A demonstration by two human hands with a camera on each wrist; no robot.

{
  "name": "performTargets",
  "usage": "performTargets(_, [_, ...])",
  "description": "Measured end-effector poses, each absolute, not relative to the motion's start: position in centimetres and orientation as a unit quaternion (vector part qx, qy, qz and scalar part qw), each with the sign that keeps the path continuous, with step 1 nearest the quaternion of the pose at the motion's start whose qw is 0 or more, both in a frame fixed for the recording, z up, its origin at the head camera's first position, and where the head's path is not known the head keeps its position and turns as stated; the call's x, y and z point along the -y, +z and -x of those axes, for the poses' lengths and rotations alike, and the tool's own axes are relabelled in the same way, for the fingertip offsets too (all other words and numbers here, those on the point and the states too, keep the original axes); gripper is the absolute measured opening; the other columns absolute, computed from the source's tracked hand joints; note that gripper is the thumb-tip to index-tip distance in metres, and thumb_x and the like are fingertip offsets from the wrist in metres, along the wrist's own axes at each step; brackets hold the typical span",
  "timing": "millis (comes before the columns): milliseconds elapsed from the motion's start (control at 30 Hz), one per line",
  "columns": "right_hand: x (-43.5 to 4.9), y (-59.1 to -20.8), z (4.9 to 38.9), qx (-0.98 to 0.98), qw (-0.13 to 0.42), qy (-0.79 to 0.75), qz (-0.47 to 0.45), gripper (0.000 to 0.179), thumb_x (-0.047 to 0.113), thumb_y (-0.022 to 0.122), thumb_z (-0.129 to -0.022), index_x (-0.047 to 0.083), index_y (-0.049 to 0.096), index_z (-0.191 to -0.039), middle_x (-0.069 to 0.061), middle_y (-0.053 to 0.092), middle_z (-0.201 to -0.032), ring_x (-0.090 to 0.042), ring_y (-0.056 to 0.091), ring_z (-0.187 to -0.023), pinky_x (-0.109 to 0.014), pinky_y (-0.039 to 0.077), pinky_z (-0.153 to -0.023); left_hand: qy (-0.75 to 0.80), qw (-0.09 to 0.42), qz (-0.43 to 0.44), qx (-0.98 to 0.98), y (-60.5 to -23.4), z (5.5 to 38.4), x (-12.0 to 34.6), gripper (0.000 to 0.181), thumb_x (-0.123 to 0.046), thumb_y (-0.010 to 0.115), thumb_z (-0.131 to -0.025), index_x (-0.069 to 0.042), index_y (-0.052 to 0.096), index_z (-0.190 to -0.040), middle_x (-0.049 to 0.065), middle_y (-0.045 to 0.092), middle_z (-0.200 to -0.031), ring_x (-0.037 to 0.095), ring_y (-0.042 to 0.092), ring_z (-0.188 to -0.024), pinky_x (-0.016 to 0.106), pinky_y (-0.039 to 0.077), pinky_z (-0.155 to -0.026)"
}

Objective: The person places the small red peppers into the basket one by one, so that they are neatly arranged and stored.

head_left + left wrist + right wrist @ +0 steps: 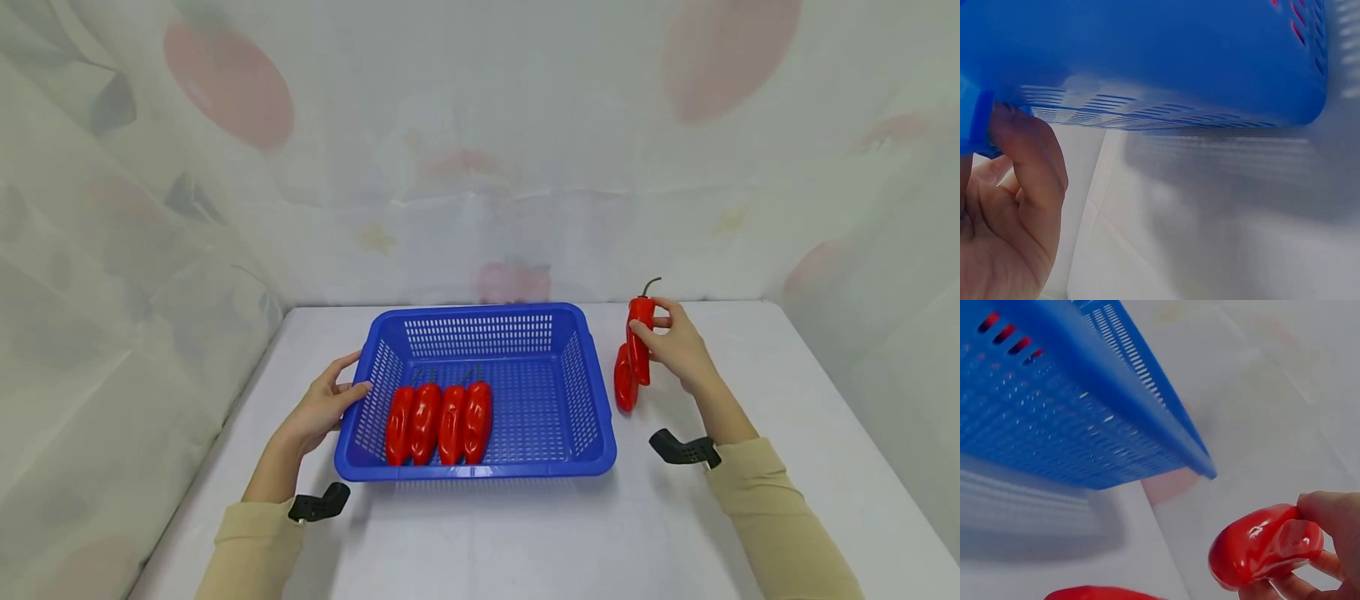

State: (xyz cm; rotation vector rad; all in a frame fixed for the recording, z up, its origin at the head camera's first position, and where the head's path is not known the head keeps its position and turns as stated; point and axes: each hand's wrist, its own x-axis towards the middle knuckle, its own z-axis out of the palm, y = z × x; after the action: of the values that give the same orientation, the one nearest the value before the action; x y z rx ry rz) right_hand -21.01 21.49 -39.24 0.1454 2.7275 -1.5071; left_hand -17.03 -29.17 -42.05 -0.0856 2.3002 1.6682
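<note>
My left hand (324, 407) grips the left rim of a blue plastic basket (480, 473), thumb over the edge; the left wrist view shows the fingers (1035, 150) hooked under that rim. Several red chili peppers (426, 423) lie side by side in the basket's left half, stems pointing away. To the right of the basket, my right hand (678, 343) pinches another red pepper (640, 337) between thumb and fingers, its stem up. One more red pepper (624, 385) lies on the table, partly behind the held one.
A white-covered table (540, 542) carries the basket. Pale patterned cloth (480, 225) hangs behind it and along both sides. A black wrist-camera mount (321, 503) sits on the left sleeve, and a similar mount (684, 448) is on the right.
</note>
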Motion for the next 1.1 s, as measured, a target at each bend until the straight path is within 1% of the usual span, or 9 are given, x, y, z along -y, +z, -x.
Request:
performTargets(367, [-19.7, -36.6, 21.0, -0.869, 0.03, -0.494, -0.023, 0.076, 0.036, 0.054, -0.091, 0.009, 0.01, -0.147, -0.029, 0.032, -0.137, -0.043, 0.046, -0.114, -0.052, 0.049, -0.084, 0.582, 0.147, 0.028, -0.799, -42.2, 17.0, 29.2, 0.07, -0.03, 0.058, -0.091, -0.025, 0.016, -0.147, 0.03, 0.053, -0.117, 0.031, 0.067, -0.084, 0.049, 0.055, -0.067])
performTargets(600, [-18.4, -35.7, 20.9, -0.868, 0.034, -0.496, 0.0, 0.074, 0.033, 0.054, -0.091, 0.011, 0.011, -0.147, -0.028, 0.033, -0.137, -0.044, 0.047, -0.114, -0.051, 0.05, -0.082, 0.582, 0.147, 0.029, -0.799, -42.2, 17.0, 29.2, 0.071, -0.031, 0.058, -0.09, -0.025, 0.016, -0.147, 0.03, 0.053, -0.118, 0.031, 0.067, -0.084, 0.049, 0.055, -0.067])
performTargets(867, [-16.9, -35.8, 21.1, -0.872, 0.045, -0.487, 0.013, 0.074, 0.032, 0.056, -0.091, 0.014, 0.013, -0.148, -0.025, 0.034, -0.137, -0.041, 0.053, -0.108, -0.05, 0.051, -0.081, 0.583, 0.147, 0.032, -0.798, -42.2, 17.0, 29.2, 0.071, -0.031, 0.058, -0.09, -0.026, 0.016, -0.147, 0.03, 0.053, -0.117, 0.031, 0.067, -0.084, 0.049, 0.055, -0.068])
performTargets(1100, [-15.5, -35.9, 21.2, -0.869, 0.057, -0.491, 0.03, 0.074, 0.032, 0.058, -0.089, 0.015, 0.015, -0.147, -0.024, 0.036, -0.136, -0.04, 0.054, -0.108, -0.048, 0.053, -0.079, 0.582, 0.146, 0.031, -0.799, -42.2, 17.0, 29.1, 0.071, -0.031, 0.058, -0.09, -0.025, 0.015, -0.147, 0.03, 0.054, -0.116, 0.031, 0.067, -0.083, 0.049, 0.055, -0.067])
